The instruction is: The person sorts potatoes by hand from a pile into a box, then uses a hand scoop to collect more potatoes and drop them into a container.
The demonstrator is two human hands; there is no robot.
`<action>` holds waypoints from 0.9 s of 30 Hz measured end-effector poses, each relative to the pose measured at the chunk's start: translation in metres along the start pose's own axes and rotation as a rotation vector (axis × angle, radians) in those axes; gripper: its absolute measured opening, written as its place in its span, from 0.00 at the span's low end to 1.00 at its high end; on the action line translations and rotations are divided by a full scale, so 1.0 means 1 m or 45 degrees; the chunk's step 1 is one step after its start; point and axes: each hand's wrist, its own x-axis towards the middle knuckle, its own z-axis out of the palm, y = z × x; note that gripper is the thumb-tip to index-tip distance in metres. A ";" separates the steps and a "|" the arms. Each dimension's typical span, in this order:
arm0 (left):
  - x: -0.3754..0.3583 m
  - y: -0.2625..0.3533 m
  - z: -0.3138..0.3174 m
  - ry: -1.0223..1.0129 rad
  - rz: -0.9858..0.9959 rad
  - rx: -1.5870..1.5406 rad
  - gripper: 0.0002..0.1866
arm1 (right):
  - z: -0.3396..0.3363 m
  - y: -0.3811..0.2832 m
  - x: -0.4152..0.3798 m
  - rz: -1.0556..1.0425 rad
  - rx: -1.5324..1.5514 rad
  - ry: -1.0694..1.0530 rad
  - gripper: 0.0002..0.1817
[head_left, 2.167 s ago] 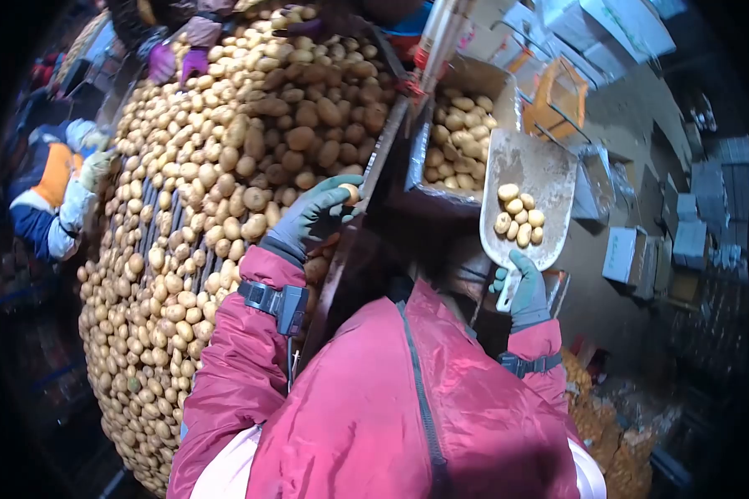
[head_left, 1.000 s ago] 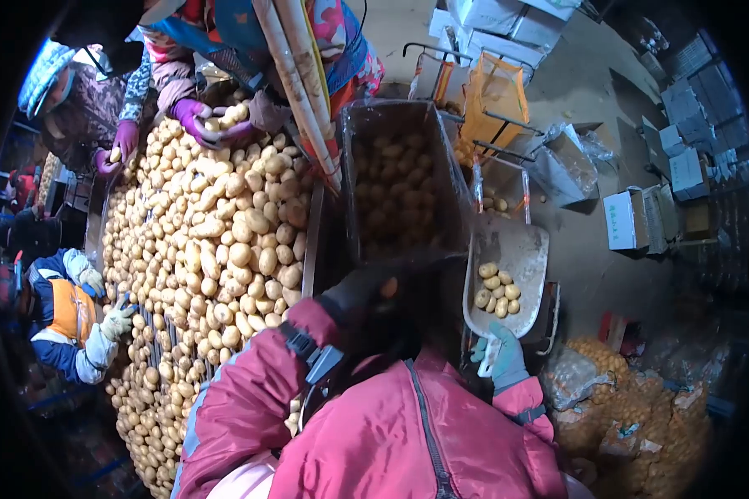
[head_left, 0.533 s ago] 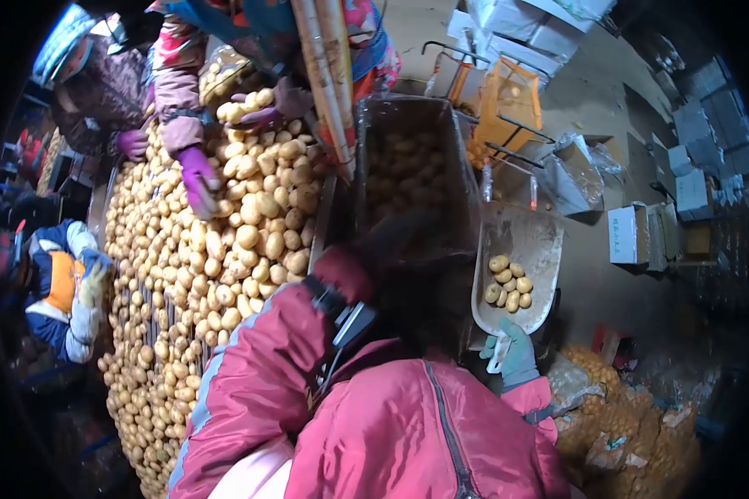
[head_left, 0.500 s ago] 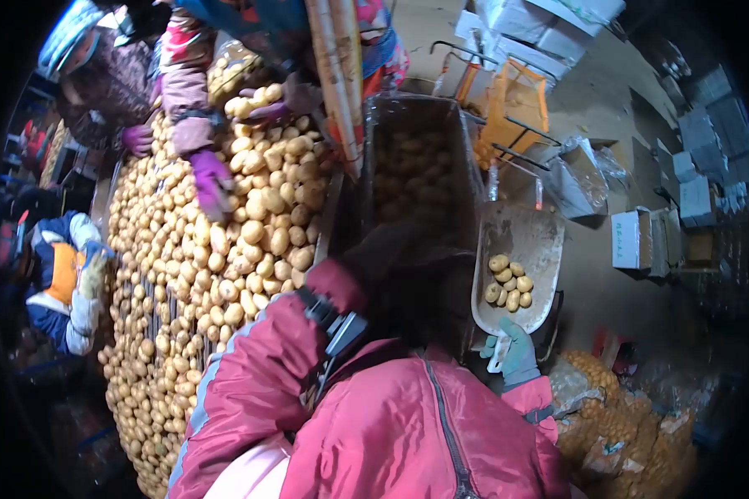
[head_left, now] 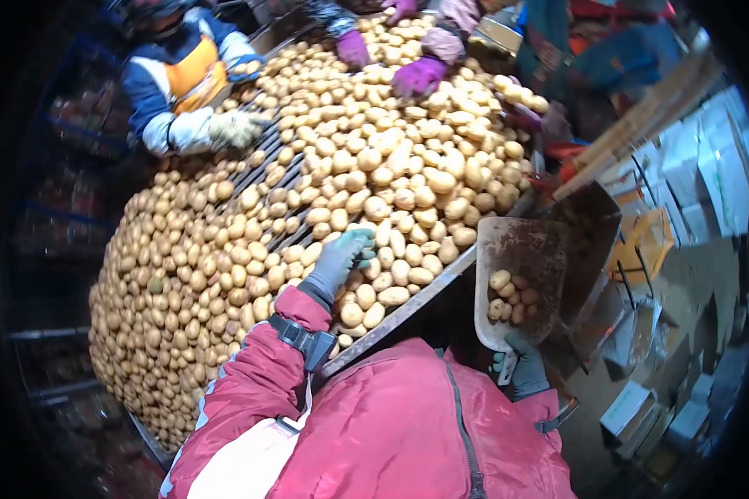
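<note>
Several potatoes (head_left: pixel 512 295) sit in my scoop (head_left: pixel 516 245); right hand (head_left: pixel 526 368) has its fingers wrapped round the handle (head_left: pixel 508 369). Step in hand, as I read it: picking over the potato heap (head_left: pixel 424 179) by hand. Left hand (head_left: pixel 338 263) is over the heap, inside the metal rim (head_left: pixel 408 308), gloved fingers bent forward (can't tell if they pinch anything; palm side is hidden). Nearest heap potatoes lie right at the fingertips and below them. Next move calls for closing on one without rolling its neighbours, plus a level scoop.
</note>
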 end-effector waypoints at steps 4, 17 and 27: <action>-0.022 0.014 -0.078 0.335 0.174 0.156 0.17 | 0.045 -0.007 0.003 0.059 -0.025 -0.109 0.14; -0.014 -0.001 -0.152 0.657 0.517 0.614 0.21 | 0.109 -0.024 0.007 0.165 -0.276 -0.232 0.14; 0.035 0.006 -0.108 0.948 0.583 1.377 0.26 | 0.089 -0.056 0.028 0.098 -0.186 -0.358 0.16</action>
